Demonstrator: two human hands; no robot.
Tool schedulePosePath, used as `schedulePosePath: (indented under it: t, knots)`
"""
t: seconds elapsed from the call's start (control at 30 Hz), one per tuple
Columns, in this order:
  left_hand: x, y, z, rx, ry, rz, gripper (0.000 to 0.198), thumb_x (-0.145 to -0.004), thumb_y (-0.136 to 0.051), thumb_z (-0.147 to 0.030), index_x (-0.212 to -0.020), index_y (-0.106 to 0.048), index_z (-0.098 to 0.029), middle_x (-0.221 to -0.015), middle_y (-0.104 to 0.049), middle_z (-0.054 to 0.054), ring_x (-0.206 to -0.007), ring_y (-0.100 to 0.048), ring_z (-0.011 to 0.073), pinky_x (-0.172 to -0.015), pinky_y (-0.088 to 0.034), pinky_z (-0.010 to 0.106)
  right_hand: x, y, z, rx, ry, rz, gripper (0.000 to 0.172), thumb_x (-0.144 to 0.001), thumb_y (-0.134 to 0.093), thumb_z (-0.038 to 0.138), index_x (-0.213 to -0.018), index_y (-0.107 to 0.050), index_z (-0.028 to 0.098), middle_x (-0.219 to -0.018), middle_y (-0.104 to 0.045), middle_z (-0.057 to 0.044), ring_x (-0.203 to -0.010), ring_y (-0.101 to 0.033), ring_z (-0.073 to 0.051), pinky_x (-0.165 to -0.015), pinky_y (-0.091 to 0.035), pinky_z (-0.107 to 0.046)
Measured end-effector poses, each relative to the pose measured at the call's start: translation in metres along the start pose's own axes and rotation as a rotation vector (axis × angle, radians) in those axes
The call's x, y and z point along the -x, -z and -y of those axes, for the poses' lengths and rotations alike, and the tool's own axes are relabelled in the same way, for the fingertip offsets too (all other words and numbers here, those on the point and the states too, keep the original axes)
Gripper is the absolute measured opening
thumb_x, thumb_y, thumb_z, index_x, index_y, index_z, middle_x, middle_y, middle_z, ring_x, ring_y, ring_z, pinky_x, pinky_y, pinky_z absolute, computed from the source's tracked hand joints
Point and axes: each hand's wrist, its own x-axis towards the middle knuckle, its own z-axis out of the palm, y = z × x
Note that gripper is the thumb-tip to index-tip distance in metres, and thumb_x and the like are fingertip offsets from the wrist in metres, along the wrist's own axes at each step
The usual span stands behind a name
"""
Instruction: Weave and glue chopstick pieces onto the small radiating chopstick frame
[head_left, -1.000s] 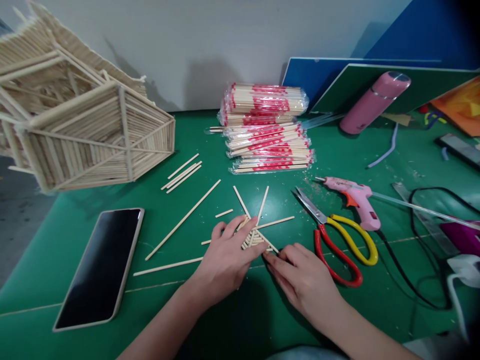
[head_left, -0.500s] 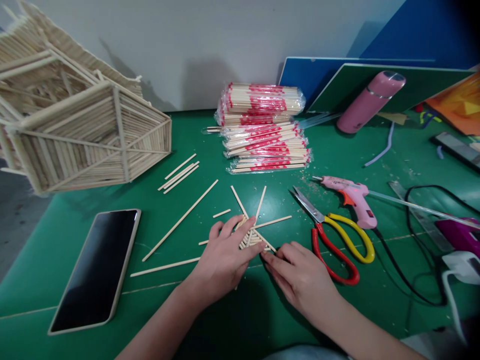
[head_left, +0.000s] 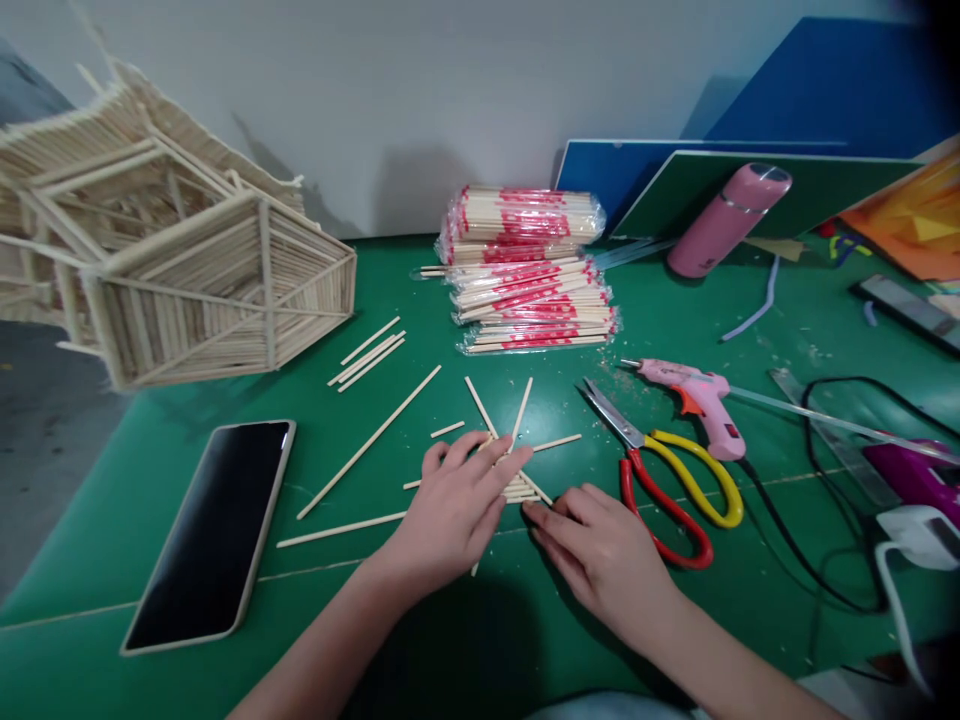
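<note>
A star-like piece of glued or crossed wooden sticks (head_left: 517, 490) lies on the green table, its arms sticking out several ways. My left hand (head_left: 461, 500) rests over it, fingers stretched out across the middle and covering much of it. At its lower right arm, my right hand (head_left: 589, 535) has its fingertips pinched at the end of a wooden stick (head_left: 538, 487). Left of the hands lie loose sticks: a long one (head_left: 369, 442), another long one (head_left: 341, 530) reaching my left hand, and a short offcut (head_left: 448, 429).
Scissors (head_left: 637, 440) and a pink glue gun (head_left: 697, 395) lie on the right, with cables beyond. Wrapped stick packs (head_left: 532, 270) are piled behind. A stick-built model (head_left: 225, 270) and a phone (head_left: 210, 535) occupy the left. A pink flask (head_left: 727, 220) stands tilted-looking at the back.
The view has shifted slightly. My left thumb and fingers have moved a little over the stick piece; my right hand stays at the same stick end.
</note>
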Motion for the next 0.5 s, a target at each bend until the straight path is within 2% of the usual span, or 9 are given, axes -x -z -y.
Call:
schedulePosePath:
  t: [0.1,0.23,0.37,0.5]
  knots:
    - [0.000,0.002,-0.001,0.027,0.024,-0.035,0.052,-0.081,-0.039,-0.016,-0.131,-0.026,-0.023,-0.132,-0.041,0.004,-0.117,-0.033,0.0225,-0.090,-0.025,0.042,0.005,0.001,-0.003,-0.143,-0.057,-0.090,0.025,-0.083,-0.045,0.020,-0.105,-0.058,0.020,-0.074,-0.055,-0.003,-0.069,-0.050,-0.014,-0.061,-0.041,-0.026]
    - [0.005,0.005,-0.003,0.006,0.030,-0.093,0.048,-0.081,-0.044,-0.026,-0.128,-0.033,-0.022,-0.134,-0.038,0.006,-0.121,-0.030,0.0239,-0.092,-0.022,0.042,0.009,0.004,-0.007,-0.268,-0.208,-0.225,0.017,-0.081,-0.049,0.023,-0.095,-0.057,0.018,-0.069,-0.054,-0.001,-0.065,-0.052,-0.013,-0.060,-0.042,-0.024]
    - [0.012,0.007,-0.004,-0.010,0.026,-0.118,0.039,-0.080,-0.046,-0.025,-0.118,-0.046,-0.022,-0.131,-0.042,0.008,-0.121,-0.031,0.0255,-0.092,-0.023,0.043,0.009,0.004,-0.009,-0.183,-0.168,-0.218,0.012,-0.081,-0.048,0.023,-0.086,-0.057,0.018,-0.071,-0.057,-0.002,-0.067,-0.052,-0.014,-0.062,-0.042,-0.026]
    - [0.012,0.006,-0.006,-0.021,-0.051,-0.058,0.032,-0.084,-0.039,-0.019,-0.113,-0.050,-0.024,-0.129,-0.046,0.005,-0.122,-0.033,0.0229,-0.093,-0.021,0.043,0.004,0.005,-0.009,-0.091,-0.151,-0.180,0.015,-0.082,-0.046,0.021,-0.090,-0.058,0.017,-0.076,-0.059,-0.005,-0.071,-0.052,-0.016,-0.064,-0.041,-0.028]
